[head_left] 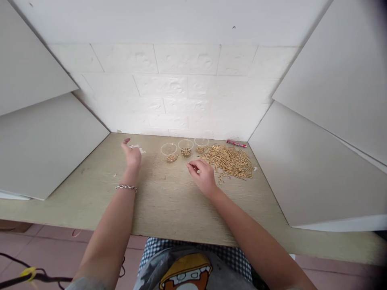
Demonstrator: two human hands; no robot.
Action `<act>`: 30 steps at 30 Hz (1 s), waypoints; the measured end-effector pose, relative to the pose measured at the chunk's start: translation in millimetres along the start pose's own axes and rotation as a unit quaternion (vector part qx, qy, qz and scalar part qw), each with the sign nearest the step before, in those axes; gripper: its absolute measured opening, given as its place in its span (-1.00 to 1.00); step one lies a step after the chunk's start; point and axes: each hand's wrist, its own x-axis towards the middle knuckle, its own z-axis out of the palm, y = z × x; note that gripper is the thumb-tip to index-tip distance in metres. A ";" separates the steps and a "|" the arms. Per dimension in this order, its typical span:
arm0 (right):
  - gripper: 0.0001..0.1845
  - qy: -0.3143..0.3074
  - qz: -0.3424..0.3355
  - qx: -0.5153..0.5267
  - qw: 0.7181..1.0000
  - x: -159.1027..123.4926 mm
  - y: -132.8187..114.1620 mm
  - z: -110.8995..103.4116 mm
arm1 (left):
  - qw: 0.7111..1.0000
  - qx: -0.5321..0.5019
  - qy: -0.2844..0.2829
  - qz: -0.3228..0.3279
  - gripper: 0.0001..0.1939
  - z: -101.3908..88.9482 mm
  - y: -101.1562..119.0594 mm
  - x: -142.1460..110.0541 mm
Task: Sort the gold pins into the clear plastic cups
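Note:
My left hand [132, 156] rests on the left part of the table, its thumb stretched out and its other fingers largely out of sight. Beside it lies a crumpled white tissue [138, 148], perhaps partly under the hand. With thumb and fingertips pinched, my right hand [203, 175] holds a small thin gold-coloured pin [186, 163] just above the table. A large pile of gold-coloured pins [229, 161] spreads to the right of that hand. Behind it stand a left clear cup [168, 149], a middle clear cup [185, 145] and a right clear cup [201, 141], with small gold-coloured pieces inside.
A red tube-shaped packet [236, 143] lies behind the pile near the wall. White panels [54, 149] close in the left side, and more white panels [320, 173] the right. A white brick-patterned wall [172, 88] rises behind the wooden table [175, 209]. Cables [45, 278] run low at left.

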 end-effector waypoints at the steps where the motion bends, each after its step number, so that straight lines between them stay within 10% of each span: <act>1: -0.85 -0.001 0.000 0.000 1.000 -0.1 -0.1 0.0 | 1.000 0.004 0.017 -0.005 -0.46 -1.1 -0.3 0.8; 9: -0.83 -0.022 0.009 0.000 1.000 -1.8 -0.4 0.2 | 0.993 -0.102 -0.001 -0.061 -0.97 0.0 16.8 -3.6; 30: -0.83 -0.029 0.002 0.002 1.000 -1.8 -0.5 -0.2 | 0.997 0.020 -0.018 -0.072 -0.62 -6.1 22.4 -10.3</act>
